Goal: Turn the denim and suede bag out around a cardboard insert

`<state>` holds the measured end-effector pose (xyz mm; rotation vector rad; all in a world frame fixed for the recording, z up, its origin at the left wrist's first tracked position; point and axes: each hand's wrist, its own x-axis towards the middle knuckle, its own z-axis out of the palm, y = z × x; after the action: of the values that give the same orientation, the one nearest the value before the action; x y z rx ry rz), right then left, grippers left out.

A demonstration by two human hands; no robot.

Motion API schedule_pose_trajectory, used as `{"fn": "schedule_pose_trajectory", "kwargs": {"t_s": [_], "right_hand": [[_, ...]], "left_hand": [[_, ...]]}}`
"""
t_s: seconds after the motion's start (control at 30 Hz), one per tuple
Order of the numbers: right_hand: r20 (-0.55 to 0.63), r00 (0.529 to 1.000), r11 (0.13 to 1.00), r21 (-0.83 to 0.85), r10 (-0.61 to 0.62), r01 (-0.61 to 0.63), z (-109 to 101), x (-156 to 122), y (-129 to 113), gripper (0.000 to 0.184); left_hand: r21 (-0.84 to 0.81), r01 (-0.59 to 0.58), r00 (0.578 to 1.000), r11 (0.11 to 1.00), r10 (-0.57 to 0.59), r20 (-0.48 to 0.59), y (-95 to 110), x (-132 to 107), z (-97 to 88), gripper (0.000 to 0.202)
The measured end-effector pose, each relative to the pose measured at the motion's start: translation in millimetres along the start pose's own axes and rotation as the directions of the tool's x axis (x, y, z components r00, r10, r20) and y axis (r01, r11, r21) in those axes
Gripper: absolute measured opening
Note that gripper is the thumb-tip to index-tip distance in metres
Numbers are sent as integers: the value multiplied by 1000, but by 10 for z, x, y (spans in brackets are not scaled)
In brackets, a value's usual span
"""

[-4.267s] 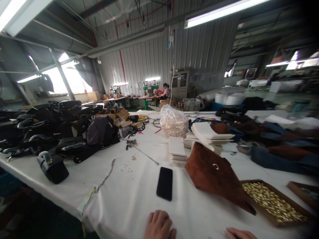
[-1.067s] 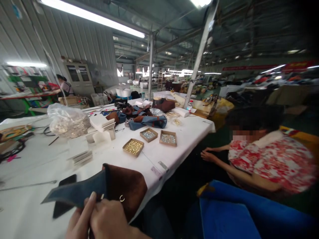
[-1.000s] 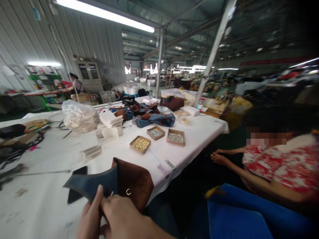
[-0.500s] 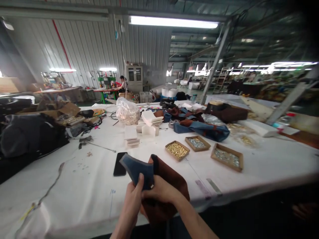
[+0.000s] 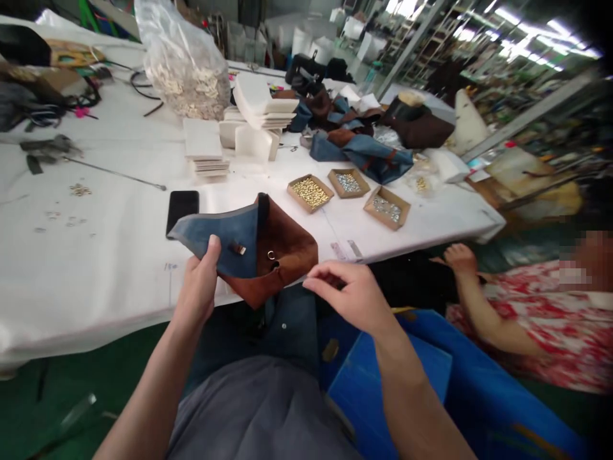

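Observation:
My left hand (image 5: 201,281) grips a blue and brown suede bag piece (image 5: 253,246) at its blue flap, thumb on top, holding it over the table's near edge. A small metal fitting and a gold ring sit on the piece. My right hand (image 5: 347,294) hovers just right of the piece, apart from it, with thumb and fingers pinched together; whether anything is in the pinch I cannot make out.
A black phone (image 5: 182,207) lies on the white table (image 5: 96,255) behind the piece. Three small trays of metal studs (image 5: 310,191) stand further right, with white card stacks (image 5: 205,150), a plastic bag and fabric piles behind. A person in a floral top (image 5: 522,319) crouches at right by a blue crate (image 5: 407,377).
My right hand has let go of the piece and drawn away to the right. The left hand alone holds it now. The view has tilted down toward my lap.

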<state>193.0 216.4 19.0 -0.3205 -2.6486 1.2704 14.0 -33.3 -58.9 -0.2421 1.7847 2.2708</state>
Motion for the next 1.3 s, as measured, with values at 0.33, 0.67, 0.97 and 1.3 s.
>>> {"fn": "schedule_pose_trajectory", "kwargs": {"t_s": [0.33,0.67,0.97,1.3], "right_hand": [[417,846,845,-530,332,-71,1484,-833,1623,22],[403,839,758,-653,366,-17,1772,-700,1541,27],[227,924,950,-18,309,-313,1409,-669,1788,15],[119,830,784,280,544,-554,432,-822,2303,49]], "left_hand": [[-62,25,996,998,-20,81,-76,50,179,67],[-42,103,990,994,-98,102,19,15,122,72],[-55,142,985,988,-136,103,-11,-14,20,60],[-30,203,967,979,-195,164,-36,34,-23,59]]}}
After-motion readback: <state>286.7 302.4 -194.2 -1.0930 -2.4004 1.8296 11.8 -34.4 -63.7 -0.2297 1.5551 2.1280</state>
